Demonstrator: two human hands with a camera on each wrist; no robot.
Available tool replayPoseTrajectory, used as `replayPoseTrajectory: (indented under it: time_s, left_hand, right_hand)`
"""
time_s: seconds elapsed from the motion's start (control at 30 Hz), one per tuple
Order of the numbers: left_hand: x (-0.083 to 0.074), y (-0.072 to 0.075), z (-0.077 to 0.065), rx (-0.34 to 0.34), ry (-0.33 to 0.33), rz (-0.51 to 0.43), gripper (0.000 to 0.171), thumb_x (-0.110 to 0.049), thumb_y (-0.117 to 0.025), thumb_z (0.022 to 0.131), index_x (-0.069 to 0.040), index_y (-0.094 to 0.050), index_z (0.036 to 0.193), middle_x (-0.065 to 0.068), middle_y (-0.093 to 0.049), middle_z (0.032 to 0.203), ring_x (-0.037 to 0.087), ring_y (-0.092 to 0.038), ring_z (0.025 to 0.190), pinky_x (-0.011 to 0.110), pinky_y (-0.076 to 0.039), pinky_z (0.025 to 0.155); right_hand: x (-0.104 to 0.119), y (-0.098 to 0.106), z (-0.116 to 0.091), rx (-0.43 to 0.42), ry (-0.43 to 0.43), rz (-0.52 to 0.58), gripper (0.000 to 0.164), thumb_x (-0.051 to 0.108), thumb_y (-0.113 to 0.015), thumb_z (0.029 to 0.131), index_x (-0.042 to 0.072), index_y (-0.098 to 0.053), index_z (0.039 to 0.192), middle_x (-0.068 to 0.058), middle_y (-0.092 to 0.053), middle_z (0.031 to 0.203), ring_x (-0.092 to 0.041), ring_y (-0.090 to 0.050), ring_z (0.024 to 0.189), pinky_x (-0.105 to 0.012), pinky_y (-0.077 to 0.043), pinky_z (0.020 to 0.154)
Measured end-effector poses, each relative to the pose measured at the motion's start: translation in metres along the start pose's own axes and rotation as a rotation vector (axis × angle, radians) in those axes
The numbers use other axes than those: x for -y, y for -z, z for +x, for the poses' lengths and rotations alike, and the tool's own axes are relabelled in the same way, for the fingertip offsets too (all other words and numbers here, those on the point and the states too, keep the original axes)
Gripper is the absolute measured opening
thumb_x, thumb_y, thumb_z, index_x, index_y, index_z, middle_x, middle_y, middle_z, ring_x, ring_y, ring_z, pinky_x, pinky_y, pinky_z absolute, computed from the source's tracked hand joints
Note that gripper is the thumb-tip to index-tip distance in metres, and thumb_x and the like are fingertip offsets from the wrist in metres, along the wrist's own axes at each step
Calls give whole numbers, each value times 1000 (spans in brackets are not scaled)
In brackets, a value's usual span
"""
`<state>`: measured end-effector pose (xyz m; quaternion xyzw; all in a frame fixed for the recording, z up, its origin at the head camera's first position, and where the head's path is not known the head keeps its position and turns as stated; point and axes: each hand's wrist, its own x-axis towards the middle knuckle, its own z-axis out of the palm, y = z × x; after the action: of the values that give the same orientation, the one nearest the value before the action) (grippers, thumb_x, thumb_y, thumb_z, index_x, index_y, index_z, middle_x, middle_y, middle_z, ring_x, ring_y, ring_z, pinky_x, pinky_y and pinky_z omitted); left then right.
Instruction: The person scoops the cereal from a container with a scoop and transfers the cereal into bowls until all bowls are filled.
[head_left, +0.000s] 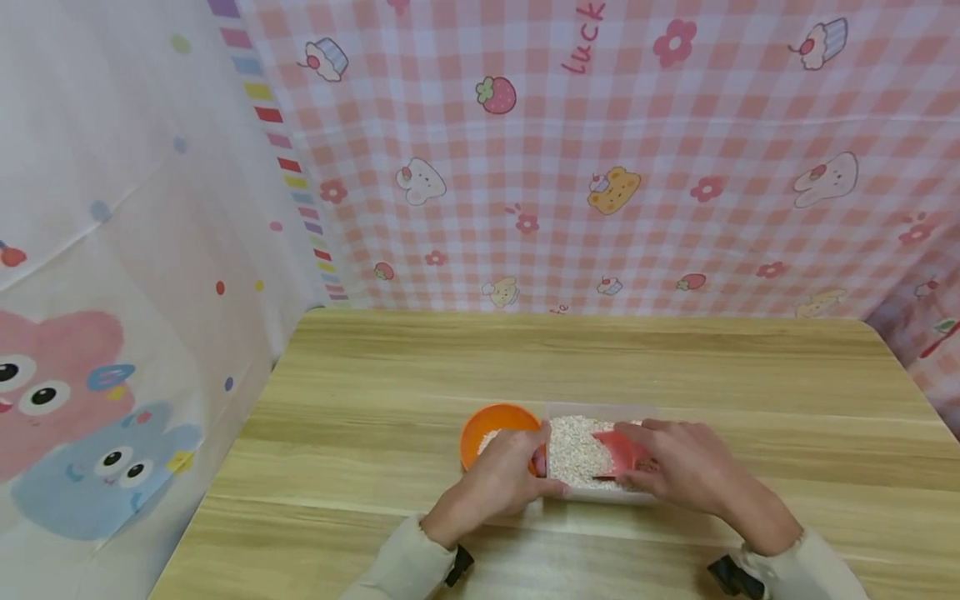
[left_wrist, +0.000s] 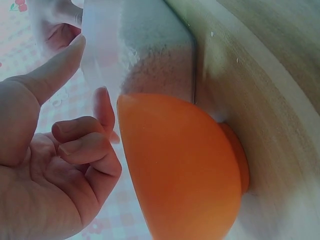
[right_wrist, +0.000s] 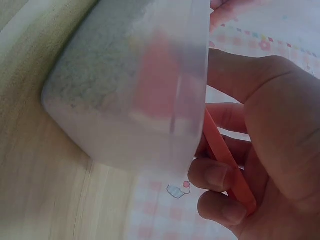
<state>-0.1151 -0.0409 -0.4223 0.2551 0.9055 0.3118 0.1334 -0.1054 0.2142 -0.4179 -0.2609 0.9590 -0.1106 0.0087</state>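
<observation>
A clear plastic box (head_left: 611,496) of pale flakes, like rolled oats (head_left: 576,450), stands on the table. At its left end my left hand (head_left: 508,473) holds the rim, thumb at the near corner and index finger by the end wall; the other fingers curl in the left wrist view. My right hand (head_left: 686,467) grips a red scoop (head_left: 619,452), whose blade is down in the flakes. In the right wrist view its handle (right_wrist: 225,155) runs across the curled fingers. An orange bowl (left_wrist: 180,165) with some flakes inside sits left of the box, partly hidden by my left hand.
The wood-grain table (head_left: 375,375) extends around the box and bowl. A pink checked cloth (head_left: 555,142) hangs behind it, and a white printed cloth (head_left: 150,275) hangs on the left. A few loose flakes lie on the table in the left wrist view.
</observation>
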Motion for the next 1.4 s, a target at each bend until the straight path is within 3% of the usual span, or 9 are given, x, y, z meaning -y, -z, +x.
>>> replayPoseTrajectory:
  time_s: [0.33, 0.43, 0.57, 0.73, 1.0, 1.23, 1.4]
  left_hand:
    - [0, 0, 0, 12, 28, -2, 87, -33, -85, 77, 4, -45, 145, -11, -49, 64, 0, -38, 54, 14, -33, 53]
    - [0, 0, 0, 12, 27, 2, 87, -34, -85, 77, 4, -45, 145, -12, -49, 64, -1, -38, 54, 14, -33, 53]
    - [0, 0, 0, 7, 26, 1, 86, -34, -85, 76, 4, -47, 144, -11, -48, 64, 0, -37, 55, 14, -33, 53]
    - [0, 0, 0, 4, 26, 5, 86, -34, -85, 76, 4, -47, 144, -11, -48, 65, 0, -37, 55, 14, -32, 53]
    - [-1, 1, 0, 11, 40, -17, 86, -33, -85, 76, 2, -46, 145, -10, -48, 65, 1, -37, 55, 16, -31, 52]
    - [0, 0, 0, 6, 32, 4, 85, -33, -85, 77, 2, -47, 144, -10, -49, 65, 1, -38, 55, 15, -32, 52]
    - [0, 0, 0, 3, 33, 0, 86, -33, -86, 76, 3, -46, 144, -10, -49, 66, 1, -38, 55, 15, -32, 53]
  right_hand:
    - [-2, 3, -5, 9, -31, 48, 61, 43, -82, 78, 10, -67, 126, -11, -72, 112, -30, -69, 96, -47, -55, 72]
    - [-4, 3, -6, 5, -34, 78, 61, 42, -82, 78, 10, -67, 127, -9, -72, 112, -19, -66, 86, -40, -53, 69]
    - [-8, 2, -9, -16, -27, 123, 60, 40, -82, 79, 10, -66, 128, -2, -72, 108, -4, -46, 69, -27, -40, 60]
    - [-12, 0, -12, -37, -22, 170, 58, 38, -82, 79, 11, -66, 128, 6, -68, 97, -2, -38, 64, -24, -33, 57]
    - [-14, -6, -15, -69, -46, 201, 56, 36, -83, 79, 11, -67, 127, -4, -71, 112, -6, -46, 73, -27, -41, 65]
    - [-14, -12, -18, -121, -45, 210, 55, 31, -84, 78, 11, -68, 127, -7, -72, 115, -13, -62, 89, -40, -54, 75]
    - [-15, -17, -20, -162, -30, 191, 54, 29, -85, 77, 12, -69, 125, -4, -73, 110, -11, -64, 88, -39, -54, 74]
